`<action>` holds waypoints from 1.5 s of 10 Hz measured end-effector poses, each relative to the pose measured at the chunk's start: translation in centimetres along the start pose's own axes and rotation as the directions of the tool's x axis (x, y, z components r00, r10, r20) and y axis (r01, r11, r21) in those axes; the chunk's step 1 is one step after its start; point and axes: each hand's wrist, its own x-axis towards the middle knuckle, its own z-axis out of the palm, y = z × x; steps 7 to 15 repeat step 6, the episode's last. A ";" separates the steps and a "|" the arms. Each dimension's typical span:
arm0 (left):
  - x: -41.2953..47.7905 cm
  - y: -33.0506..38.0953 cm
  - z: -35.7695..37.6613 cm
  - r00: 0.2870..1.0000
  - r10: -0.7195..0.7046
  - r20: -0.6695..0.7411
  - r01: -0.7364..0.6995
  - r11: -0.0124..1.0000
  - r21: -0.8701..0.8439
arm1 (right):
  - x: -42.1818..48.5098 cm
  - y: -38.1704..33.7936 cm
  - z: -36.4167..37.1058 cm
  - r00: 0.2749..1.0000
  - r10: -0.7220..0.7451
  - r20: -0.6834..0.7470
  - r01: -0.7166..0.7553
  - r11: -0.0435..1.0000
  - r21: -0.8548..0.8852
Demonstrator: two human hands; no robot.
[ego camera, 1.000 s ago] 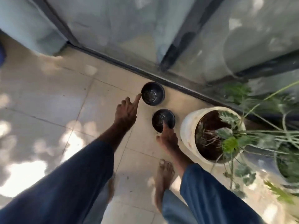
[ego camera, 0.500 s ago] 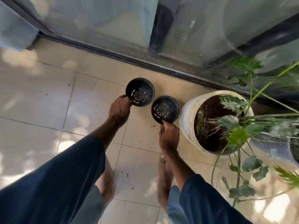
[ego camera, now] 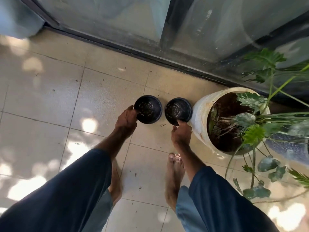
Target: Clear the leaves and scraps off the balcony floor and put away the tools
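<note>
Left hand (ego camera: 127, 118): we grip the left black pot (ego camera: 148, 109), near rim.
Right hand (ego camera: 181, 133): we pinch the right black pot (ego camera: 178, 111), near rim.
Pots: side by side, right one just beside the white planter (ego camera: 199, 113).

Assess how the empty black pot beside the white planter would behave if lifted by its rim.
Probably very light: the black pot is empty, slotted bottom showing. It looks like thin plastic, so the rim the right hand pinches may flex. Squat and wide, it seems unlikely to tip.
</note>
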 end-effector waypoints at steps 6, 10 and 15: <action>-0.9 7.9 -9.5 0.943 -0.232 0.238 0.212 0.972 0.106 | -5.1 0.2 -3.7 0.971 -0.201 -0.126 0.200 0.980 -0.022; -0.9 7.9 -9.5 0.943 -0.232 0.238 0.212 0.972 0.106 | -5.1 0.2 -3.7 0.971 -0.201 -0.126 0.200 0.980 -0.022; -0.9 7.9 -9.5 0.943 -0.232 0.238 0.212 0.972 0.106 | -5.1 0.2 -3.7 0.971 -0.201 -0.126 0.200 0.980 -0.022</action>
